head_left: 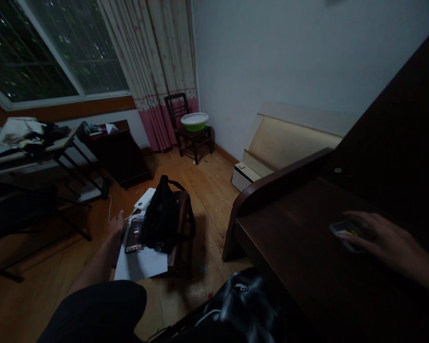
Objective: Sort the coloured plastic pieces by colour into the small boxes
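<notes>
My right hand (377, 236) is over the dark wooden desk (293, 238), its fingers curled round a small clear plastic box (347, 240) with something yellowish in it. Motion blurs these fingers a little, and the hand covers part of the box. My left hand (117, 224) is stretched out low beside a small wooden stool (180, 202), fingers apart and nothing seen in them. Close to it on the stool lie a phone (132, 236), a white device (143, 200) with a cable, sheets of paper (137, 267) and a black bag (160, 219).
A chair (171, 105) bearing a green basin (195, 125) with a whitish top stands by the curtain (153, 62). At left are a cluttered table (7, 162) and a dark cabinet (117, 155). A cream headboard-like panel (289, 136) leans against the wall behind the desk.
</notes>
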A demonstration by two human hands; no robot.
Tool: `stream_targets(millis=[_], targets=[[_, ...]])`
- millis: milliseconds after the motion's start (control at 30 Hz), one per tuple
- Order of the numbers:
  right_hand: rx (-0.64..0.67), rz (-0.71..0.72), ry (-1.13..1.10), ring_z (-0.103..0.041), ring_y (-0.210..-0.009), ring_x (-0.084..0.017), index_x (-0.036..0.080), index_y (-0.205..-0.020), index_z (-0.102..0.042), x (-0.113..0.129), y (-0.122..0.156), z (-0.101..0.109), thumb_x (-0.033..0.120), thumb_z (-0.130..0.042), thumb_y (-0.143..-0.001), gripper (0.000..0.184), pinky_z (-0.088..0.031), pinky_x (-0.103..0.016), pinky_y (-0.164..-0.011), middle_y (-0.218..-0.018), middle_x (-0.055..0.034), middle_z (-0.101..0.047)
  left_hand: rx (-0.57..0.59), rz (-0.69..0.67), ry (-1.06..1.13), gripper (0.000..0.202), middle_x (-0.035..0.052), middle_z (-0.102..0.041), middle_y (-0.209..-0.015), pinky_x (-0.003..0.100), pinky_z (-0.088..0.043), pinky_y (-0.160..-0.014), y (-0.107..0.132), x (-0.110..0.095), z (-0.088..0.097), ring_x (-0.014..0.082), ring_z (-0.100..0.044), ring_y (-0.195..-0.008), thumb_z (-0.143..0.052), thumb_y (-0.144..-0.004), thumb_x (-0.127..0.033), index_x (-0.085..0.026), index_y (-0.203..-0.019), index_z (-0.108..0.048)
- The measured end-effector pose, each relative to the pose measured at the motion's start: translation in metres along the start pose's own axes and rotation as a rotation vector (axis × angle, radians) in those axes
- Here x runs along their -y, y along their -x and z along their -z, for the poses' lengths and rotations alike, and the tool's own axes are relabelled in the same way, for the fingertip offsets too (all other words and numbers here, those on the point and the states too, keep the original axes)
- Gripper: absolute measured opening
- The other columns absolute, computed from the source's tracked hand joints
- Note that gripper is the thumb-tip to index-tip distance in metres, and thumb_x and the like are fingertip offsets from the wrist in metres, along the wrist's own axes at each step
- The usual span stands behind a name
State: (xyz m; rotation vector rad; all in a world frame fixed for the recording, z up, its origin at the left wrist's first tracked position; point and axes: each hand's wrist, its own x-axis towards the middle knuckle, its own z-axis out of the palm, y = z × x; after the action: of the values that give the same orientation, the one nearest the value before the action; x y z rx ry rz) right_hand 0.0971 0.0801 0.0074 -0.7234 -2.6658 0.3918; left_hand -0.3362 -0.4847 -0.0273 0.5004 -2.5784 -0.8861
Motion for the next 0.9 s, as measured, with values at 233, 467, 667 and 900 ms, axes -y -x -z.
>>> stream_targets(millis=[233, 467, 667, 900], targets=[[-0.054, -0.081, 0.015, -0.066, -0.094, -0.031, 0.025, -0.111, -0.060, 0.012, -0.015, 0.006, 0.057, -0.065, -0.063, 0.057, -0.052, -0.041, -0.081, -0.106, -0.0120, -0.066, 0.002, -0.324, 0.370, 0.056, 0.0050, -0.064, -0.075, 0.043, -0.041, -0.075, -0.014, -0.071, -0.007, 0.0324, -0.059, -0.097, -0.037, -0.084, -0.069, -0.020, -0.086, -0.065], [-0.168, -0.037, -0.091, -0.065, -0.096, -0.031, 0.022, -0.114, -0.059, 0.027, -0.024, 0.005, 0.051, -0.073, -0.061, 0.062, -0.051, -0.044, -0.084, -0.108, -0.0107, -0.067, 0.170, -1.084, 0.951, 0.014, 0.0037, -0.064, -0.084, 0.039, -0.046, -0.066, 0.142, -0.199, 0.019, 0.0215, -0.058, -0.078, -0.056, -0.087, -0.039, -0.028, -0.088, -0.065], [-0.217, -0.038, -0.251, -0.065, -0.093, -0.028, 0.023, -0.113, -0.060, 0.044, -0.028, 0.006, 0.052, -0.076, -0.061, 0.062, -0.053, -0.042, -0.082, -0.106, -0.0088, -0.067, 1.019, -1.427, 0.800, 0.037, 0.0084, -0.059, -0.114, 0.038, -0.051, -0.090, 0.312, -0.251, -0.007, 0.0209, -0.060, -0.104, -0.060, -0.085, -0.033, -0.020, -0.118, -0.054], [-0.248, -0.037, -0.327, -0.064, -0.093, -0.026, 0.023, -0.113, -0.059, 0.040, -0.034, 0.008, 0.045, -0.076, -0.063, 0.057, -0.053, -0.043, -0.084, -0.103, -0.0070, -0.066, 1.302, -1.259, 0.719, 0.098, 0.0205, -0.046, -0.138, 0.048, -0.041, -0.107, 0.403, -0.301, -0.078, 0.0333, -0.047, -0.129, -0.081, -0.061, -0.046, -0.013, -0.141, -0.035]])
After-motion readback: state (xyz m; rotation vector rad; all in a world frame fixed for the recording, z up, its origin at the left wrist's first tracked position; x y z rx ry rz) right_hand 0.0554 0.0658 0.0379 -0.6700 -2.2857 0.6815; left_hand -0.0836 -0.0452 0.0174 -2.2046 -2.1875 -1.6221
